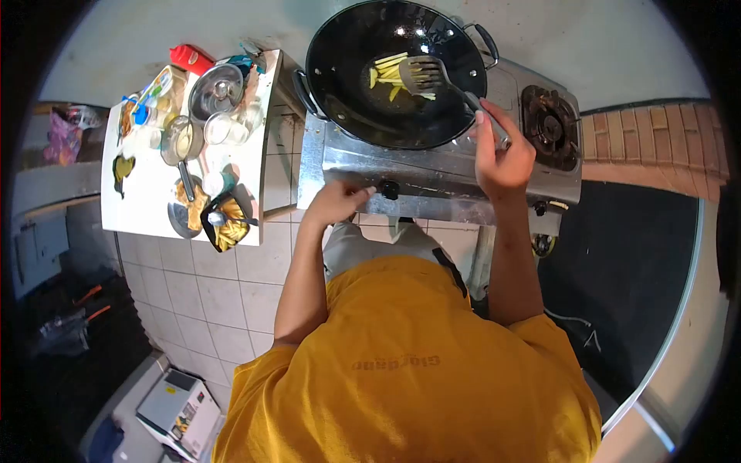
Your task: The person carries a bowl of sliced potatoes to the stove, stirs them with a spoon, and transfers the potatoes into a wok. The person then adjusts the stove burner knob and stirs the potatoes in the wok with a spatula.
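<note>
A black wok (351,116) with two side handles sits on the left side of the steel gas stove (347,158). Pale potato strips (386,73) lie in its bottom. My right hand (505,154) is closed round the handle of a slotted spatula (422,73), whose head rests among the strips. My left hand (336,204) is at the stove's front edge, just left of a black control knob (390,190). Its thumb points toward the knob with a small gap between, and the other fingers are loosely bent, with nothing seen in them.
On the right of the stove is a bare burner (550,123). A white table (143,204) at the left holds a steel bowl (216,91), a small saucepan (182,143), a red bottle (191,59) and a black tray of fries (229,231). A white box (181,413) stands lower left.
</note>
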Motion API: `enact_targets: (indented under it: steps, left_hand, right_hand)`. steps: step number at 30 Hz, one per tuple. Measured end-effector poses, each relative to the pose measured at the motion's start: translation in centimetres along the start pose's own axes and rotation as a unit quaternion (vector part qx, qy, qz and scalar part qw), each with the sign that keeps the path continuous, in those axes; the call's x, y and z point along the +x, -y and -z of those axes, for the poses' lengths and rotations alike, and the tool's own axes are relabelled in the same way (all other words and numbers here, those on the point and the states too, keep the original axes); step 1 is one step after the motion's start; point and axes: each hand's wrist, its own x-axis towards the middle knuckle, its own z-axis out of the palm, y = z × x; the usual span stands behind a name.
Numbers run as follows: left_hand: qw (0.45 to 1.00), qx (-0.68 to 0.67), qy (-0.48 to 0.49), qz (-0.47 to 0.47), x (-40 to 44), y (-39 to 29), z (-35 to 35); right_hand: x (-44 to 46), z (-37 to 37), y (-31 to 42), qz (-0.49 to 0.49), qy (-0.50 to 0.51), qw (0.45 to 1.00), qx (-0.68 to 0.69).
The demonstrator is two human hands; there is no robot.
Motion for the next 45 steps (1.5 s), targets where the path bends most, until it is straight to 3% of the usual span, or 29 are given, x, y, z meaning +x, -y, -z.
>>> enact_targets:
  steps: [2,3,6,8,12,23,45]
  left_hand:
    - [0.999,0.019,-0.011,0.035,0.0,-1.9,-2.6]
    - [0.997,0.044,-0.01,0.069,-0.1,-2.5,-3.8]
    - [0.99,0.044,-0.123,0.061,1.3,-0.9,-8.2]
    - [0.973,0.032,-0.209,0.095,1.9,-0.5,-9.9]
    - [0.953,0.089,-0.259,0.127,1.7,-1.1,-11.2]
    - [0.944,0.054,-0.313,0.091,2.1,-1.0,-11.9]
    - [0.947,0.099,-0.293,0.092,2.0,-1.3,-11.5]
  right_hand:
    - [-0.4,1.0,-2.5,0.098,-0.02,0.995,-0.031]
    - [-0.5,1.8,-2.8,0.101,-0.015,0.995,-0.023]
    - [-1.4,4.3,-2.3,0.044,0.045,0.997,0.048]
    - [-1.7,5.1,-3.3,0.073,0.033,0.995,0.065]
    - [-1.6,7.2,-3.4,0.107,0.025,0.992,0.069]
    - [-1.5,9.4,-3.7,0.133,0.021,0.987,0.089]
    - [-1.0,9.8,-3.7,0.128,0.033,0.989,0.067]
